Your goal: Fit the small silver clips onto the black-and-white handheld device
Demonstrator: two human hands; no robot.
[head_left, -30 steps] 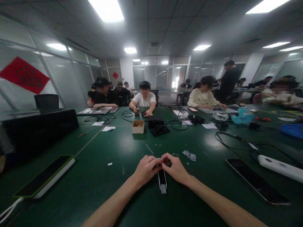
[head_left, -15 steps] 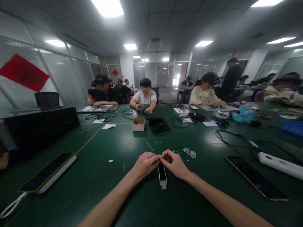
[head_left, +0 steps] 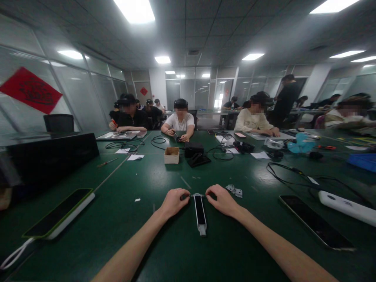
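A narrow black-and-silver device (head_left: 200, 213) lies lengthwise on the green table (head_left: 141, 243), straight in front of me. My left hand (head_left: 173, 201) rests curled at the left of its far end, fingertips pinched beside it. My right hand (head_left: 222, 200) sits curled at the right of that end, fingertips also pinched. Between the two hands a thin pale strip seems to run across the device's top; what each pinch holds is too small to name. Small metal parts (head_left: 235, 190) lie just beyond my right hand.
A green-edged phone (head_left: 57, 214) lies at the left, a dark phone (head_left: 315, 222) and a white power strip (head_left: 346, 203) at the right. A cardboard box (head_left: 171, 155), black devices and cables sit mid-table. Several people work at the far side.
My hands, which were together over the device's far end, have drawn apart to either side, uncovering that end.
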